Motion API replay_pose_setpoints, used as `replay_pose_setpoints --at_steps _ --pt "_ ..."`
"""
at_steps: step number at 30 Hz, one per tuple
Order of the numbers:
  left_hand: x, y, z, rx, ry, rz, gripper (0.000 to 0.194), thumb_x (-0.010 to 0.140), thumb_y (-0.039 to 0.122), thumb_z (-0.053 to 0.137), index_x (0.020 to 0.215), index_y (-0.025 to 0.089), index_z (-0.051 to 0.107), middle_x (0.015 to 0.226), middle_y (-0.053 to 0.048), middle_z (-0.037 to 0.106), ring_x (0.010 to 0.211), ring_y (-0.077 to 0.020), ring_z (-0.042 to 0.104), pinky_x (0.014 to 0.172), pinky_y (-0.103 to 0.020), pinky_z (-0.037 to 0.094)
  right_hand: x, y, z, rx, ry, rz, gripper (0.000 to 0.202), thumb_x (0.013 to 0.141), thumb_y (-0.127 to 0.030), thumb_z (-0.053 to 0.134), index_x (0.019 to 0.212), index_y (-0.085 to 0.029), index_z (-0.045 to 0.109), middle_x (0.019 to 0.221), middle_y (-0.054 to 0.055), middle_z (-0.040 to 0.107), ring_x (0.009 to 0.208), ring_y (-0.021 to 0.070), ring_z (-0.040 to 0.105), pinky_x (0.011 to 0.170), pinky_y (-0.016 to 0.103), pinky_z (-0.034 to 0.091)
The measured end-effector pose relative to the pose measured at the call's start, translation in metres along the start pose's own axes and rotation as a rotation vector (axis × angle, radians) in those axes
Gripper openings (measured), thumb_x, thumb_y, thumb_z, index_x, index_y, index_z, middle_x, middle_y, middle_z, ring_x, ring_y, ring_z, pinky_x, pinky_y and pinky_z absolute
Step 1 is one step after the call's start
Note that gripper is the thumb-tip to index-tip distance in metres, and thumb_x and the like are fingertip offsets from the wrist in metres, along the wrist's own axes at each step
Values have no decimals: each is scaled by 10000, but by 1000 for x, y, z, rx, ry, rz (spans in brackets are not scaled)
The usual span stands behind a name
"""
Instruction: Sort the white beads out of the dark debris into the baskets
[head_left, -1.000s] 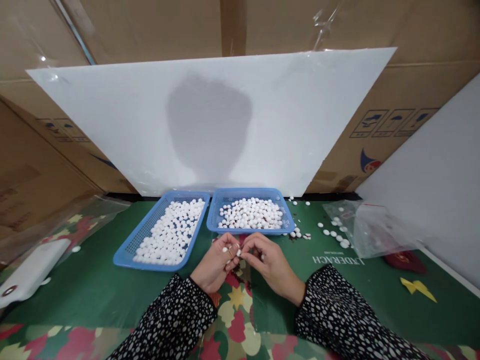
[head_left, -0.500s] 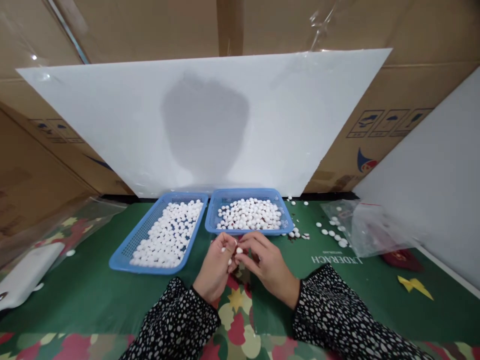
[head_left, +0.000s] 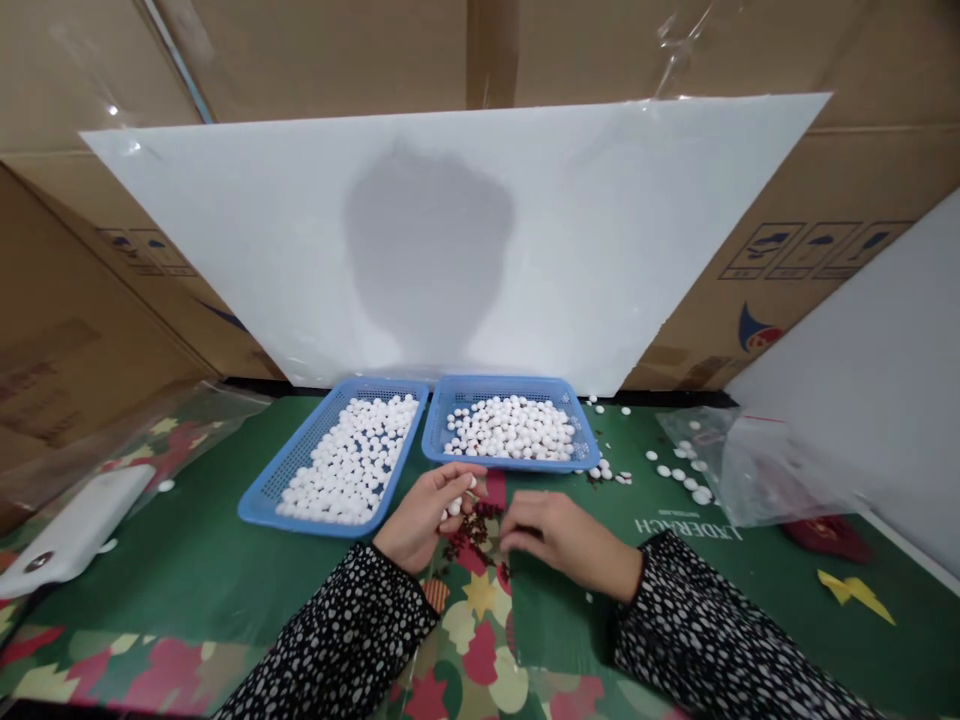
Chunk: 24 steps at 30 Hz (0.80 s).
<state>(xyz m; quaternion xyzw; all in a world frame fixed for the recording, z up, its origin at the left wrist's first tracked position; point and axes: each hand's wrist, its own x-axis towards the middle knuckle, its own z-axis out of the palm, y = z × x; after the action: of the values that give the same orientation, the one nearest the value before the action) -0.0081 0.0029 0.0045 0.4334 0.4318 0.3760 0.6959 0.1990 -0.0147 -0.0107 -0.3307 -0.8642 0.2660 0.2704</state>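
Observation:
Several white round pieces sit in my left hand, its fingers curled round them in front of the two baskets. My right hand is apart from it to the right, low over the green surface, with fingers bent together; whether anything is between them is hidden. Dark reddish bits lie on the surface between my hands. Behind them, a blue basket holds many white pieces, and a second blue basket to the left holds more.
Loose white pieces and a clear plastic bag lie on the right, near a dark red item and yellow scraps. At the left is a white object. A white board stands behind the baskets against cardboard.
My right hand has drawn away from my left, to the right and down. The dark bits between them are now exposed. The whole view has shifted slightly.

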Motion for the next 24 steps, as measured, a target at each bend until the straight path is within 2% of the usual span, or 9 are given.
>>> replay_pose_setpoints --at_steps 1,3,4,7,12,15,17,20,24 --pt "0 0 0 -11 -13 -19 285 796 338 684 985 133 622 780 -12 567 526 -39 384 382 -151 174 -6 -3 5 63 -67 21 114 915 -227 588 862 -206 687 853 19 652 797 149 618 726 262 489" --pt "0 0 1 -14 -46 -40 295 786 340 699 990 143 620 795 -14 576 520 -36 373 383 -154 152 -15 -5 11 130 -117 85 60 882 -224 639 863 -213 695 867 6 649 797 138 618 732 247 486" --pt "-1 -1 1 -8 -57 -39 298 781 345 705 987 149 617 802 -16 583 520 -36 373 383 -155 140 -17 -5 14 136 -114 120 33 855 -227 674 877 -213 694 864 2 639 780 137 611 720 245 483" --pt "-1 -3 1 10 -73 -25 290 773 350 716 957 153 609 807 -22 600 514 -37 364 380 -159 114 -19 -4 17 116 -95 197 149 770 -230 763 890 -199 680 830 -9 599 696 126 574 645 232 461" --pt "0 -5 0 -32 -82 -3 291 785 329 713 969 120 627 823 -43 612 540 -38 382 397 -154 178 -18 -7 17 115 -80 207 81 821 -138 696 765 -187 665 830 -8 597 767 131 576 686 233 440" --pt "1 -7 1 -72 -87 -30 323 765 323 736 987 113 632 825 -57 634 545 -41 394 409 -156 196 -17 -7 12 248 -4 266 95 843 -157 664 755 -182 637 788 -9 629 758 137 591 707 255 449" --pt "0 -7 3 -97 -94 -39 328 752 331 748 973 122 626 852 -73 658 542 -43 400 413 -158 196 -15 -6 9 439 94 339 66 859 -222 646 820 -185 608 755 -11 643 707 137 606 659 258 462" --pt "0 -8 7 -108 -106 -26 291 752 358 745 870 123 621 853 -85 670 523 -38 378 416 -160 192 -10 -7 9 748 257 407 151 873 -322 617 915 -194 551 734 -11 660 623 129 618 560 239 462" --pt "-1 -8 8 -114 -106 -43 300 734 388 756 812 131 621 707 -25 610 485 -33 347 414 -168 170 -4 -8 14 901 361 496 246 833 -396 653 778 -162 601 656 -3 652 522 103 575 498 222 453"
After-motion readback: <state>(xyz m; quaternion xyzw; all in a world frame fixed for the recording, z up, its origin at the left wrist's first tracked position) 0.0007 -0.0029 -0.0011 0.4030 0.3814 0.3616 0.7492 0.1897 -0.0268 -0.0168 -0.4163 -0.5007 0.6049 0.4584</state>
